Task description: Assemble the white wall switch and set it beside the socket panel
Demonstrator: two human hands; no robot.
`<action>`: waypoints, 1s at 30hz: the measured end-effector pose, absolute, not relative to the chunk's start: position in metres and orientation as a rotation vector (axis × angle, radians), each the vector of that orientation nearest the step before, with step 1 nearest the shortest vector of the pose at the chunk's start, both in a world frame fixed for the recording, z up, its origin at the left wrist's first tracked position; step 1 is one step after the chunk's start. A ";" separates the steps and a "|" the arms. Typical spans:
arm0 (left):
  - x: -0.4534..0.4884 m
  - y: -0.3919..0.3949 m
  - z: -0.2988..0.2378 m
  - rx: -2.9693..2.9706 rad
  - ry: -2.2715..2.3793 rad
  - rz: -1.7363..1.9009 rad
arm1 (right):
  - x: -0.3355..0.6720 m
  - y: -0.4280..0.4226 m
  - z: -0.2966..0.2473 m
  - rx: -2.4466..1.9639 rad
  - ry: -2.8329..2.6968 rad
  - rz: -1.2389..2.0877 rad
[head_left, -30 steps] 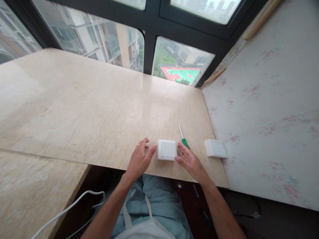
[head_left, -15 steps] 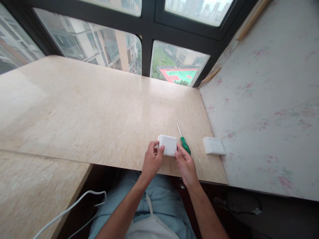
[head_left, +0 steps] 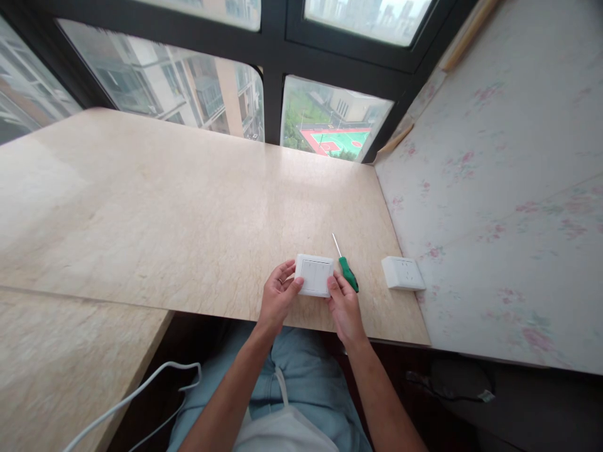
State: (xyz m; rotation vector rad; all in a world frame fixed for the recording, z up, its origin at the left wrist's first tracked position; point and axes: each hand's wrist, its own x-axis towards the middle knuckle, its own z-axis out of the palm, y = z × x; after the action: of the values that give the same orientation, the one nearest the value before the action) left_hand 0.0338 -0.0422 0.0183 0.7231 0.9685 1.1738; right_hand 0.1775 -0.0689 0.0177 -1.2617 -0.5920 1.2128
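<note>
A white wall switch [head_left: 315, 276] with a wide rocker face is held between my two hands, above the front part of the stone counter. My left hand [head_left: 279, 296] grips its left edge, the thumb on the front and the fingers behind. On the right edge, my right hand [head_left: 345, 306] is closed with its thumb over the lower right corner. Just right of the switch lies a screwdriver [head_left: 347, 274] with a green handle, its metal tip towards the window. The back of the switch is hidden.
A white socket box [head_left: 404, 274] stands against the floral-papered wall [head_left: 499, 207] at the right. The stone counter [head_left: 188, 213] runs under the dark-framed window [head_left: 276, 56]. A white cable [head_left: 136, 392] hangs at the lower left, by the counter's corner.
The switch has been turned a little so its face shows more squarely. My left thumb has slid to its lower left edge, and my right thumb now lies on its front.
</note>
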 end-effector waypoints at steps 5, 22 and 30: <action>0.032 -0.041 0.013 0.716 0.967 1.167 | 0.180 -0.066 0.007 -1.314 -0.616 1.173; 0.031 -0.040 0.011 0.701 0.974 1.065 | 0.180 -0.065 0.015 -1.254 -0.472 1.272; 0.032 -0.042 0.011 0.849 1.064 1.029 | 0.181 -0.070 0.024 -1.304 -0.713 1.245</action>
State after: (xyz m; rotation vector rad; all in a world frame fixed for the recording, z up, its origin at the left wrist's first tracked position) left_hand 0.0323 -0.0424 0.0109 0.8493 1.0640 1.0293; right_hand 0.1809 -0.0702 0.0239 -1.3037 -0.7132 1.2455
